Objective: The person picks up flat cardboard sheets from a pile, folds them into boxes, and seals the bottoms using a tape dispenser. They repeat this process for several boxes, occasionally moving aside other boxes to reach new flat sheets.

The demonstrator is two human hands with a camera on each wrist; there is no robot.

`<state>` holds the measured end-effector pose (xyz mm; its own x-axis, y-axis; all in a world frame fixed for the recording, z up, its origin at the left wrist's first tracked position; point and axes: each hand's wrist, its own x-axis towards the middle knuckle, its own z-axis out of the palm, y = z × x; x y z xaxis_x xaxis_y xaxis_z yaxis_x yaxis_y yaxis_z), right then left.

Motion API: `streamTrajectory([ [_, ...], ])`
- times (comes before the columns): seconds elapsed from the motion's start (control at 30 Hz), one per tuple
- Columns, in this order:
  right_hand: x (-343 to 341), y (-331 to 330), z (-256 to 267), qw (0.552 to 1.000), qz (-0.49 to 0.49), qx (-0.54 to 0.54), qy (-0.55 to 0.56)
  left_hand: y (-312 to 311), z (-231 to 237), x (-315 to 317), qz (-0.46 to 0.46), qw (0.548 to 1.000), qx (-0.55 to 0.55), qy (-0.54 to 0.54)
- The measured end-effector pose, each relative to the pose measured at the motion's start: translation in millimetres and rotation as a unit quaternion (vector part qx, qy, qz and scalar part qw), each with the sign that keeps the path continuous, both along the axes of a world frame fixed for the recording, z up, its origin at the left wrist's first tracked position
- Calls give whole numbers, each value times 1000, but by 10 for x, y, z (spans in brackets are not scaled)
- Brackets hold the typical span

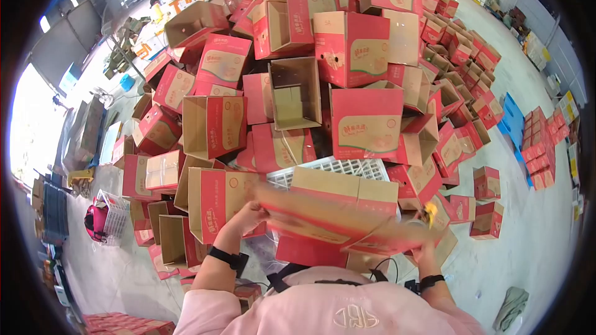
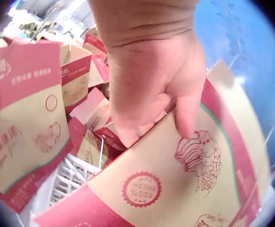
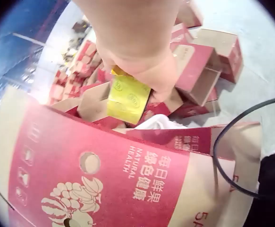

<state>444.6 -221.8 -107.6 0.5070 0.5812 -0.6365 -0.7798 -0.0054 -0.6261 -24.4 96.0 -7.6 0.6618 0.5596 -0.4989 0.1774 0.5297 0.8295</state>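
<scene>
A red and tan cardboard carton (image 1: pixel 329 226), blurred in the head view, is held tilted in front of my body. My left hand (image 1: pixel 251 214) grips its edge at the left end, the thumb lying over the printed tan panel (image 2: pixel 170 165) in the left wrist view. At the carton's right end is my right hand (image 1: pixel 425 253), gripping a yellow tape dispenser (image 3: pixel 129 99); its fingers are partly hidden behind it. In the right wrist view the carton's red side panel (image 3: pixel 104 161) with a round hole lies below that hand. Tan flaps (image 1: pixel 344 187) show at its far side.
A white plastic crate (image 1: pixel 357 167) stands just beyond the carton. Open red and tan boxes (image 1: pixel 366 118) are heaped high ahead. Several smaller boxes (image 1: pixel 487 183) lie on the floor to the right. A white basket (image 1: pixel 115 217) with a pink item is at left.
</scene>
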Motion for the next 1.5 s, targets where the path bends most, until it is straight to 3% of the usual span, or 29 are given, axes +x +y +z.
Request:
streamTrajectory([
  [0.03,-126,-4,350,1000,-4,-3,0,-87,-6,-11,35,989,133,51],
  [0.07,-252,72,675,978,115,-64,-164,-150,-9,22,74,956,265,97],
  [0.1,-394,176,1010,912,227,-121,-321,-220,149,99,74,956,267,92],
  [0.17,-774,280,1792,899,314,20,-306,-468,673,290,259,932,213,-137],
  [0.27,-1010,334,2422,795,473,34,-380,-531,963,614,257,916,284,-119],
  [0.3,-1059,409,2519,794,474,30,-379,-512,1018,716,258,917,281,-120],
  [0.37,-1142,525,2626,630,518,3,-579,-424,1098,864,218,935,271,-75],
  [0.43,-1055,630,2485,642,517,7,-566,-328,999,855,224,938,250,-85],
  [0.5,-934,755,2402,800,426,7,-422,-240,858,726,215,936,258,-109],
  [0.57,-677,1060,2528,696,426,-30,-578,-288,904,668,214,942,221,-130],
  [0.67,-586,1415,2746,412,402,-41,-817,-309,907,720,259,915,261,-167],
  [0.7,-641,1523,2782,412,403,-43,-816,-287,914,771,258,916,259,-168],
  [0.77,-746,1625,2784,337,486,-82,-802,-256,925,833,283,904,289,-135],
  [0.83,-658,1812,2815,395,459,-103,-789,-409,1135,801,274,897,328,-112],
  [0.9,-558,2066,2828,479,405,-138,-766,-709,1361,760,98,865,485,-80],
  [0.93,-596,2159,2773,483,406,-142,-763,-671,1334,747,93,867,483,-79],
  [1.0,-830,2382,2619,422,402,-25,-812,-479,1296,708,-49,817,559,-132],
  [1.03,-988,2505,2618,419,470,3,-777,-336,1320,739,67,765,636,-74],
  [1.1,-1265,2641,2625,385,517,51,-763,-238,1501,1006,-139,694,675,-208],
  [1.17,-1327,2671,2694,374,552,49,-744,-413,1484,1159,-363,662,652,-75],
  [1.2,-1229,2674,2666,375,553,49,-742,-459,1332,1315,-363,668,643,-96],
  [1.23,-1043,2666,2625,408,519,58,-749,-467,1059,1427,-361,673,635,-115],
  [1.27,-876,2618,2601,438,484,69,-754,-473,697,1414,-453,651,608,-44],
  [1.3,-725,2504,2695,515,476,42,-712,-490,460,1405,-539,618,571,28],
  [1.33,-547,2380,2798,588,461,13,-665,-441,770,1517,-669,564,463,142],
  [1.4,-218,2148,2710,747,368,91,-547,-559,599,1513,-447,671,589,-65],
  [1.43,-216,2067,2628,750,369,87,-541,-613,948,1672,-369,670,633,-122],
  [1.47,-223,2000,2566,805,313,74,-498,-651,1219,1873,-309,655,660,-201],
  [1.5,-241,1953,2545,852,253,61,-453,-716,1402,2065,-288,597,703,-259],
])
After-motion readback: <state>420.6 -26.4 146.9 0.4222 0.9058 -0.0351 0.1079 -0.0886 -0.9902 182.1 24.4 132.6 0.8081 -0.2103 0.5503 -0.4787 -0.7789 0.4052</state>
